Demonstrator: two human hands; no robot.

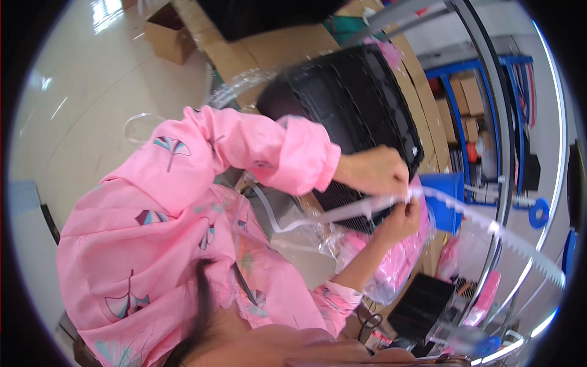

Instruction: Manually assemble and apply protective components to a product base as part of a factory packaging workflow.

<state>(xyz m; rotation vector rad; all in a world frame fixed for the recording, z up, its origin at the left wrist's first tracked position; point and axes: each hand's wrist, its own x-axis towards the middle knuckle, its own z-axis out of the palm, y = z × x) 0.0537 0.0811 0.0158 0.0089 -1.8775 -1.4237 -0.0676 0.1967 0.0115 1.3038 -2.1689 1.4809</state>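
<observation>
A long, translucent white plastic strip (pixel 468 211) with a notched edge runs through both my hands and arcs off to the right. Its other end (pixel 342 212) trails back toward my body and bends there. My left hand (pixel 376 171), coming from a long pink sleeve, is closed on the strip from above. Just below it, my right hand (pixel 398 221) pinches the same strip, close to the left fingers. Behind my hands lies a large black ribbed plastic shell (pixel 342 98). Pink material in a clear plastic bag (pixel 388 263) lies by my right wrist.
A cardboard-covered table (pixel 287 46) carries the black shell. A blue bin (pixel 443 199) stands beyond my hands, near a grey metal frame post (pixel 498 110). A blue shelf (pixel 471 116) with boxes is farther right. An open carton (pixel 171 37) sits on the floor at upper left.
</observation>
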